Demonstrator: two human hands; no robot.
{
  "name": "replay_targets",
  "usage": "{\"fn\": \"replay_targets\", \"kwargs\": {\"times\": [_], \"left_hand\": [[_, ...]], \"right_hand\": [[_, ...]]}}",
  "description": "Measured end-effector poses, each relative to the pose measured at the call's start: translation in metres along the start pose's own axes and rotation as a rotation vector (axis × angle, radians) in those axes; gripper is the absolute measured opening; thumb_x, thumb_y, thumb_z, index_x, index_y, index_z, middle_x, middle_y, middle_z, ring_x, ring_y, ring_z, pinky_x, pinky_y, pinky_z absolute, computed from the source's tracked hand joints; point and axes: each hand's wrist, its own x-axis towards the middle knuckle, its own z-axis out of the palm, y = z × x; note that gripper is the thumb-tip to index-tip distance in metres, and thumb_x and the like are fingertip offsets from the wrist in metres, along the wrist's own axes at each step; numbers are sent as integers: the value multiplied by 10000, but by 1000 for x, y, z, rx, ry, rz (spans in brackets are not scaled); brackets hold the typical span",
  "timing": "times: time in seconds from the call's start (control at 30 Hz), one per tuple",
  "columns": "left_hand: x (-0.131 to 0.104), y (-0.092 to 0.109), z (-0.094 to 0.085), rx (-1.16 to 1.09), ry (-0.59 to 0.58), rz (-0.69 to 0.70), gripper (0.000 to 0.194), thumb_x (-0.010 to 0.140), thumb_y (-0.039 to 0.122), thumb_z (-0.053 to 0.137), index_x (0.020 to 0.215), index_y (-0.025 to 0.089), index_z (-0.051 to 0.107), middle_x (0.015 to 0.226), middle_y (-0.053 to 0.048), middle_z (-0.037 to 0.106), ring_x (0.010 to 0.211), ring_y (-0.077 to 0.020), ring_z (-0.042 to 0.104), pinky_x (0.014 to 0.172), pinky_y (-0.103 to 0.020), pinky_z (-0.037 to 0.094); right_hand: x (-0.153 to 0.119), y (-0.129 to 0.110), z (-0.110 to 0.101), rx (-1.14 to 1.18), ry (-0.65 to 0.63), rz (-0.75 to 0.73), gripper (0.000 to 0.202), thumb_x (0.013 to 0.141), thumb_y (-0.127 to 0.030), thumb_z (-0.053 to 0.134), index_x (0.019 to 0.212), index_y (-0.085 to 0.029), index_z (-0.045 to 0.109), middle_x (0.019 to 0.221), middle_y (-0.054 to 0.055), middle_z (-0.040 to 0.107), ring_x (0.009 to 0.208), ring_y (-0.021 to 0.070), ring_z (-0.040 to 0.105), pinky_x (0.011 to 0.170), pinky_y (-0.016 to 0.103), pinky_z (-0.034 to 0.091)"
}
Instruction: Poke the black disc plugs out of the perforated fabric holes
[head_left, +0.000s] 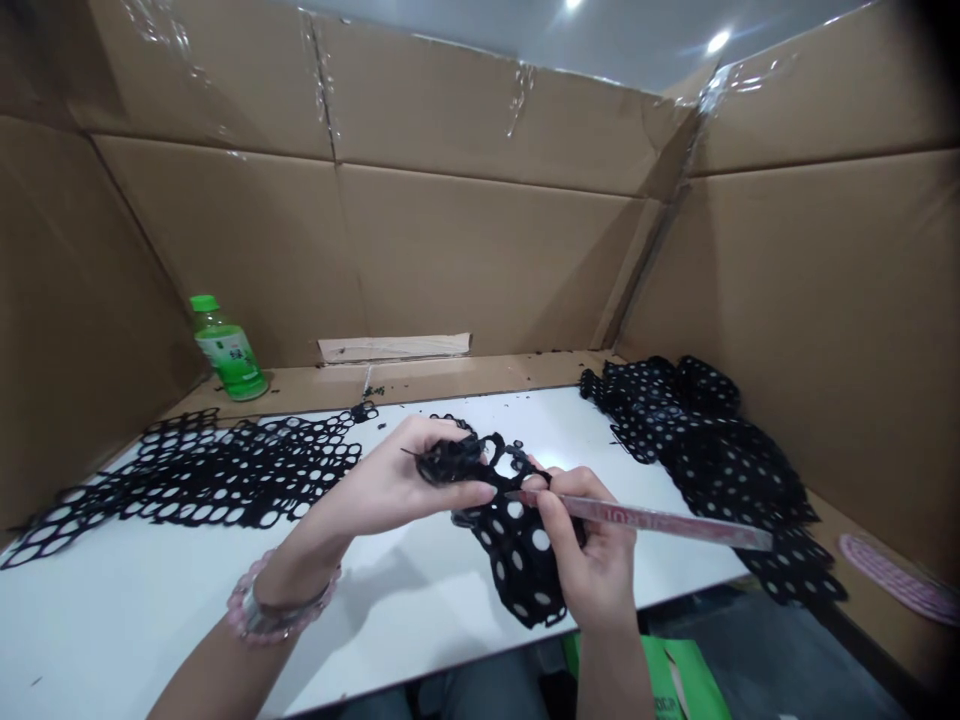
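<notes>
My left hand (409, 475) is closed around a piece of black lace fabric (525, 570) with round holes, and a tuft of dark scraps (448, 460) sticks out between its thumb and fingers. In my right hand (596, 560) is a pair of slim, reddish-silver tweezers (675, 524), pinched between thumb and fingers. Their tip meets the fabric close to my left thumb, and the wide back end points right. The fabric hangs below both hands, over the white tabletop (405, 620). Whether the tips grip a scrap is too small to tell.
Flat black netting (247, 470) lies on the left of the table. Heaped dotted black fabric (720, 450) sits at the right, near a pink coiled item (896, 578). A green bottle (232, 355) stands back left. Cardboard walls (480, 250) surround the table; a green bag (679, 680) is below.
</notes>
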Motion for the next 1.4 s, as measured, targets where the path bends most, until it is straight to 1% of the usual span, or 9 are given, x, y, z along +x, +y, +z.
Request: {"fn": "replay_targets", "kwargs": {"times": [0.23, 0.43, 0.57, 0.73, 0.9, 1.03, 1.13, 1.23, 1.4], "left_hand": [[-5, 10, 4, 401, 133, 90, 165, 786, 293, 649, 737, 139, 618, 621, 1, 563, 562, -117, 480, 539, -235, 358], [-12, 22, 8, 519, 114, 84, 28, 764, 174, 626, 783, 153, 627, 638, -10, 583, 590, -136, 491, 563, -245, 361], [-9, 12, 6, 364, 146, 52, 104, 778, 246, 647, 748, 152, 614, 637, -2, 581, 569, -122, 498, 545, -230, 386], [1, -10, 4, 84, 292, -83, 207, 781, 345, 659, 733, 154, 595, 651, 17, 581, 588, -113, 525, 531, -202, 419], [3, -11, 3, 42, 294, -163, 220, 771, 361, 665, 770, 157, 581, 725, 4, 581, 674, -133, 541, 562, -206, 430], [3, -6, 3, 5, 270, -180, 203, 782, 344, 644, 767, 166, 548, 716, 9, 545, 674, -128, 520, 560, -201, 424], [5, -1, 4, -38, 263, -186, 173, 749, 295, 648, 724, 168, 533, 670, 17, 524, 634, -121, 506, 550, -202, 427], [7, 5, 7, -125, 279, -202, 143, 678, 235, 660, 716, 171, 538, 693, 3, 572, 667, -139, 544, 607, -226, 470], [10, 8, 8, -158, 256, -225, 143, 614, 211, 637, 659, 175, 505, 656, 1, 578, 662, -153, 561, 607, -243, 483]], "right_hand": [[0, -4, 9, -191, 26, -72, 153, 860, -106, 493, 764, -224, 511, 626, -65, 518, 534, 90, 537, 962, 333, 460], [0, -11, 21, -299, 63, -145, 202, 853, -75, 463, 719, -223, 441, 588, -70, 412, 469, 92, 400, 930, 409, 483], [1, -5, 18, -241, 78, -69, 172, 865, -127, 487, 721, -221, 483, 594, -59, 458, 507, 107, 453, 912, 408, 476], [-2, 5, 5, 239, 62, 185, 149, 911, -273, 481, 784, -230, 546, 865, 20, 658, 838, 175, 641, 793, 333, 525], [-7, 8, 1, 404, 109, 118, 126, 916, -289, 479, 843, -251, 574, 1036, 38, 680, 958, 203, 659, 856, 381, 503], [-9, 7, 2, 263, 106, 78, 118, 896, -285, 510, 821, -242, 590, 999, 50, 681, 994, 226, 643, 806, 352, 511], [-8, 5, 5, 70, 142, 107, 104, 881, -253, 531, 798, -233, 591, 826, 23, 657, 805, 187, 637, 680, 277, 498], [-6, 4, 7, -51, 169, 83, 122, 886, -234, 512, 782, -234, 576, 677, -26, 578, 614, 138, 543, 562, 230, 435], [-4, 4, 8, -107, 214, 74, 114, 887, -217, 499, 787, -222, 552, 645, -35, 539, 553, 124, 506, 505, 225, 389]]}}
